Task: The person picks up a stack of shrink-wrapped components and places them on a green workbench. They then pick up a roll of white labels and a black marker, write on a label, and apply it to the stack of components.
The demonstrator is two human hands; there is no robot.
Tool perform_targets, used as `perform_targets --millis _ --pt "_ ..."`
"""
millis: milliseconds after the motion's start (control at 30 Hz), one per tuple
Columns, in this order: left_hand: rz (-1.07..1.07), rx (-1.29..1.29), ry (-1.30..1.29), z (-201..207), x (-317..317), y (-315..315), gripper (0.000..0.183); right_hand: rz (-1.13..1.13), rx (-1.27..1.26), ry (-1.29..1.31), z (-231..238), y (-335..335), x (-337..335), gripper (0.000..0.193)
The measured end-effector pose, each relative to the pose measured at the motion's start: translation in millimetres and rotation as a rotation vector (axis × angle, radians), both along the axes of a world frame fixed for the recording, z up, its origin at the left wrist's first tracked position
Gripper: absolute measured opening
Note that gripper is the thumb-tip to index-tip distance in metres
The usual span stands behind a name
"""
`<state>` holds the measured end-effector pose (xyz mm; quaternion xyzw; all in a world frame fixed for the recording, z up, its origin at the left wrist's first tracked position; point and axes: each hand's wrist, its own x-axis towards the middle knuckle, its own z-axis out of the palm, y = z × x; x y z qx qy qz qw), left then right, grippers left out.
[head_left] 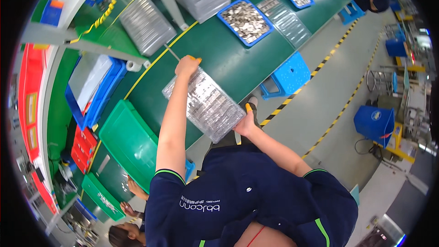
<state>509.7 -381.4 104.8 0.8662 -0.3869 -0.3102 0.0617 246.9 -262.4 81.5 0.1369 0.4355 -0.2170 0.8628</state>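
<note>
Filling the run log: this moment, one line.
left hand: holds clear tray, far end | right hand: holds tray, near end | contents: silvery pieces | nearby: green bench, green bin

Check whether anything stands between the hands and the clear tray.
Nothing visible does: the left hand grips the far end of the tray, the right hand its near end; yellow covers show on fingertips.

White lettering marks the navy shirt, and a round pale emblem marks the blue bin.

The tray looks glossy plastic, its pieces shiny metal.
</note>
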Motion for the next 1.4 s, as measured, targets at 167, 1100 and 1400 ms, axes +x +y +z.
perform_targets --millis 167,1100,1400 --pt "-0.017 -0.023 -0.184 -12 -12 -3 0.033 -0.169 0.061 0.226 -34 3 12 0.055" --pt "0.181 -0.187 1.054 -45 53 91 0.065 -0.071 -0.663 0.557 -33 -5 -7 0.078" --pt "0.178 -0.106 1.105 0 -22 113 0.056 -0.055 -0.547 0.632 -18 3 -75 0.065"
